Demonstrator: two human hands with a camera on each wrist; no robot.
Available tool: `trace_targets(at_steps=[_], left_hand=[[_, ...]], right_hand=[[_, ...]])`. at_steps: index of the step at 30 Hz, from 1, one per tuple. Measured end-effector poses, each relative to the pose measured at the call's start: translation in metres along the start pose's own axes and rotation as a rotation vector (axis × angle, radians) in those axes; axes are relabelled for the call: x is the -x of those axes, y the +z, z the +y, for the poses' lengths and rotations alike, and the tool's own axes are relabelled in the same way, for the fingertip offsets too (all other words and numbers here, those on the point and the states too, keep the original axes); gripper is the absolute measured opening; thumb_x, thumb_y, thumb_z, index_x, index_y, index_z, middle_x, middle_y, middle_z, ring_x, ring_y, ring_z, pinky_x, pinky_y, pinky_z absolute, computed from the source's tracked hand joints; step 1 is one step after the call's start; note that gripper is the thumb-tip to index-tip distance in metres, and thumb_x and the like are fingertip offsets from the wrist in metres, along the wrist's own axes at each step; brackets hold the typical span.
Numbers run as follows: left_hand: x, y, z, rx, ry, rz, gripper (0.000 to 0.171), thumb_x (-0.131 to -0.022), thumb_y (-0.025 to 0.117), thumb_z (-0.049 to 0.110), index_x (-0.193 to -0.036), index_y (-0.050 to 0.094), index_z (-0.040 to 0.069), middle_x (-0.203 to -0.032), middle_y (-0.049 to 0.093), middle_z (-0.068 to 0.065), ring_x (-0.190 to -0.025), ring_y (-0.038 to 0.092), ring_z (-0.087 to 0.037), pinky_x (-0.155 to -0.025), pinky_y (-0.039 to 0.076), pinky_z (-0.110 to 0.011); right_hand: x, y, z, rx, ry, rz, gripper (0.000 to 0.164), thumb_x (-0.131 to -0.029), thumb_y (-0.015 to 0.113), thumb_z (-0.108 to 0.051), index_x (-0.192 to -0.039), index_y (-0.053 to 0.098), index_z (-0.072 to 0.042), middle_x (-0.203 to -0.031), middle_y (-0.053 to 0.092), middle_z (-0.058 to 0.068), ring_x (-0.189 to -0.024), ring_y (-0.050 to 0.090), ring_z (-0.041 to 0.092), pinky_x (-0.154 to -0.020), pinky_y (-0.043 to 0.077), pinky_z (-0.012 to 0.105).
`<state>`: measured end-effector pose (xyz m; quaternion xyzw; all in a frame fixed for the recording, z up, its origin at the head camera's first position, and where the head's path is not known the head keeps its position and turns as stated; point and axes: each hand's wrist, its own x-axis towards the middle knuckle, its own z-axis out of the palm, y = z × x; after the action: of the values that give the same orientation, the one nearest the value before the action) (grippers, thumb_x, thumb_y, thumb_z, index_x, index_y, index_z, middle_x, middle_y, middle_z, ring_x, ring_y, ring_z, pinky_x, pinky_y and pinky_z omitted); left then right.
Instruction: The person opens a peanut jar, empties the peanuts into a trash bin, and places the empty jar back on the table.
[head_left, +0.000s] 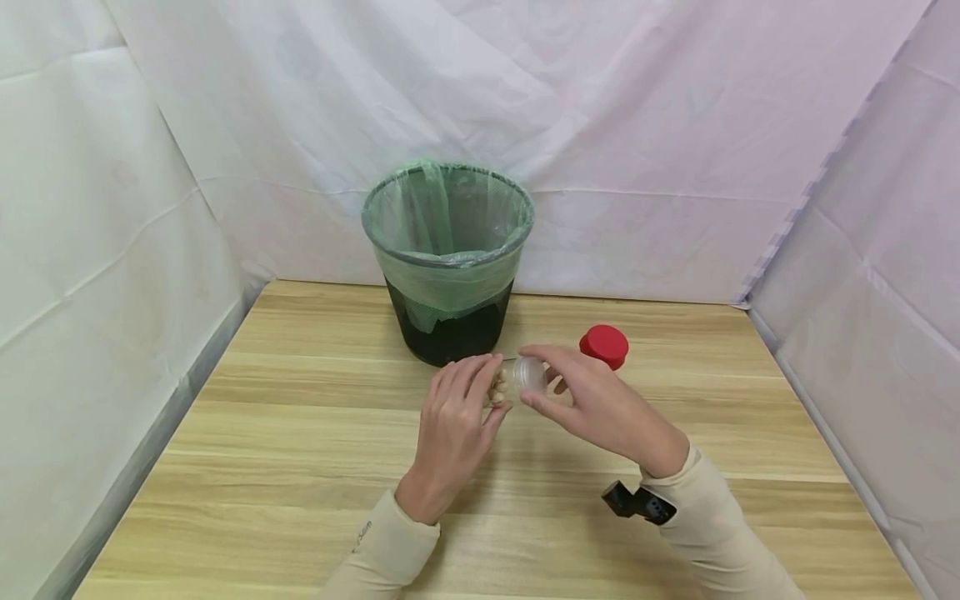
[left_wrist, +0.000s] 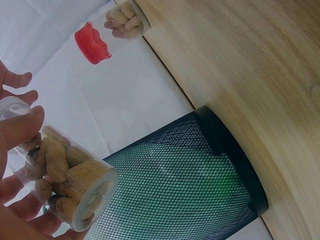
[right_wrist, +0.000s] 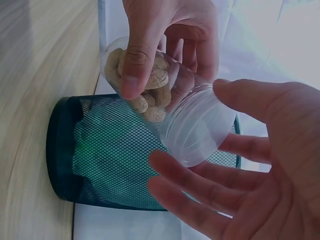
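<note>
In the left hand (head_left: pixel 453 417) is a clear plastic jar (right_wrist: pixel 172 80) of unshelled peanuts (left_wrist: pixel 55 157), tilted on its side above the table, fingers and thumb wrapped around its body. At the jar's right end is a translucent white lid (right_wrist: pixel 200 127). The right hand (head_left: pixel 588 396) comes in from the right around this lid, thumb at one side of its rim and fingers at the other. In the right wrist view its remaining fingers spread below the lid.
A black mesh bin (head_left: pixel 453 333) lined with a green bag (head_left: pixel 450 262) stands behind the hands. Beyond the right hand is a red-lidded (head_left: pixel 606 343) clear jar, whose peanuts (left_wrist: pixel 122 21) show in the left wrist view. White cloth (head_left: pixel 637 125) surrounds the wooden table (head_left: pixel 300 467).
</note>
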<state>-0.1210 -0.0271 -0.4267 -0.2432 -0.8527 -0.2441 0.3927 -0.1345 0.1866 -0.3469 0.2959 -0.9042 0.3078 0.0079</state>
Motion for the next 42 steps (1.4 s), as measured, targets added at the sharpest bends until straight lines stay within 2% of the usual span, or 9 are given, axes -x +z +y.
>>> trace_targets(at_steps=[5, 16, 19, 22, 27, 29, 32, 36, 42], left_hand=[[0.0009, -0.0009, 0.0, 0.014, -0.004, 0.002, 0.069, -0.072, 0.103, 0.016, -0.132, 0.072, 0.001, -0.126, 0.075, -0.013, -0.117, 0.07, -0.032, -0.105, 0.059, -0.05], [0.0003, -0.0008, 0.0004, 0.036, -0.026, 0.007, 0.069, -0.072, 0.103, 0.013, -0.132, 0.072, 0.002, -0.127, 0.075, -0.012, -0.118, 0.071, -0.03, -0.106, 0.059, -0.049], [-0.0003, -0.0008, 0.0002, 0.04, -0.024, 0.016, 0.07, -0.071, 0.103, 0.013, -0.132, 0.072, 0.001, -0.126, 0.075, -0.012, -0.117, 0.071, -0.031, -0.106, 0.059, -0.049], [-0.0004, -0.0005, 0.0002, 0.039, -0.022, 0.022, 0.07, -0.069, 0.104, 0.013, -0.131, 0.072, 0.001, -0.125, 0.075, -0.013, -0.117, 0.071, -0.032, -0.105, 0.059, -0.049], [-0.0004, -0.0002, 0.0004, 0.031, -0.018, 0.028, 0.072, -0.068, 0.105, 0.013, -0.131, 0.072, 0.001, -0.125, 0.075, -0.013, -0.116, 0.071, -0.032, -0.104, 0.059, -0.049], [-0.0003, -0.0001, 0.0004, 0.028, -0.016, 0.028, 0.072, -0.068, 0.105, 0.012, -0.131, 0.072, 0.001, -0.124, 0.074, -0.013, -0.116, 0.071, -0.032, -0.104, 0.059, -0.05], [-0.0001, -0.0002, 0.0004, 0.027, -0.018, 0.028, 0.071, -0.068, 0.104, 0.012, -0.131, 0.073, 0.002, -0.125, 0.074, -0.013, -0.116, 0.071, -0.032, -0.104, 0.059, -0.05], [0.0005, 0.0, 0.0001, 0.031, -0.023, 0.029, 0.071, -0.069, 0.104, 0.014, -0.131, 0.073, 0.002, -0.124, 0.075, -0.013, -0.116, 0.071, -0.032, -0.104, 0.059, -0.05], [0.0024, -0.0005, -0.0027, 0.036, -0.046, 0.022, 0.071, -0.069, 0.104, 0.013, -0.131, 0.072, 0.001, -0.126, 0.075, -0.014, -0.117, 0.071, -0.032, -0.105, 0.059, -0.049]], right_hand=[[0.0025, -0.0002, 0.0007, 0.043, -0.095, 0.023, 0.061, -0.095, 0.085, -0.022, -0.148, 0.059, -0.007, -0.143, 0.068, 0.006, -0.117, 0.07, 0.018, -0.093, 0.064, 0.037], [0.0045, -0.0007, 0.0007, 0.098, -0.215, 0.081, 0.066, -0.088, 0.091, -0.009, -0.147, 0.06, -0.006, -0.145, 0.066, 0.011, -0.128, 0.068, 0.027, -0.1, 0.063, 0.042], [0.0047, 0.0, 0.001, 0.102, -0.196, 0.078, 0.07, -0.087, 0.091, -0.01, -0.149, 0.058, -0.007, -0.148, 0.064, 0.012, -0.131, 0.067, 0.029, -0.103, 0.062, 0.045], [0.004, 0.0006, 0.0007, 0.117, -0.138, 0.072, 0.074, -0.09, 0.09, -0.02, -0.153, 0.055, -0.008, -0.153, 0.061, 0.012, -0.136, 0.065, 0.03, -0.106, 0.06, 0.048], [0.0007, 0.0008, -0.0019, 0.082, 0.007, 0.04, 0.068, -0.098, 0.082, -0.036, -0.156, 0.054, -0.012, -0.147, 0.065, 0.008, -0.12, 0.071, 0.024, -0.097, 0.064, 0.045], [-0.0003, 0.0008, -0.0028, 0.047, 0.045, 0.018, 0.063, -0.101, 0.079, -0.036, -0.154, 0.056, -0.011, -0.14, 0.069, 0.006, -0.11, 0.071, 0.02, -0.089, 0.065, 0.041], [-0.0008, 0.0007, -0.004, 0.017, 0.055, -0.004, 0.058, -0.101, 0.078, -0.032, -0.151, 0.058, -0.01, -0.136, 0.071, 0.004, -0.107, 0.07, 0.017, -0.088, 0.065, 0.039], [0.0009, -0.0006, -0.0046, 0.033, -0.022, 0.004, 0.057, -0.099, 0.081, -0.025, -0.15, 0.059, -0.01, -0.14, 0.069, 0.005, -0.115, 0.07, 0.019, -0.095, 0.064, 0.04], [0.0053, -0.0076, -0.0018, 0.132, -0.159, 0.063, 0.06, -0.093, 0.087, -0.015, -0.146, 0.061, -0.009, -0.143, 0.068, 0.008, -0.125, 0.07, 0.024, -0.103, 0.062, 0.045]])
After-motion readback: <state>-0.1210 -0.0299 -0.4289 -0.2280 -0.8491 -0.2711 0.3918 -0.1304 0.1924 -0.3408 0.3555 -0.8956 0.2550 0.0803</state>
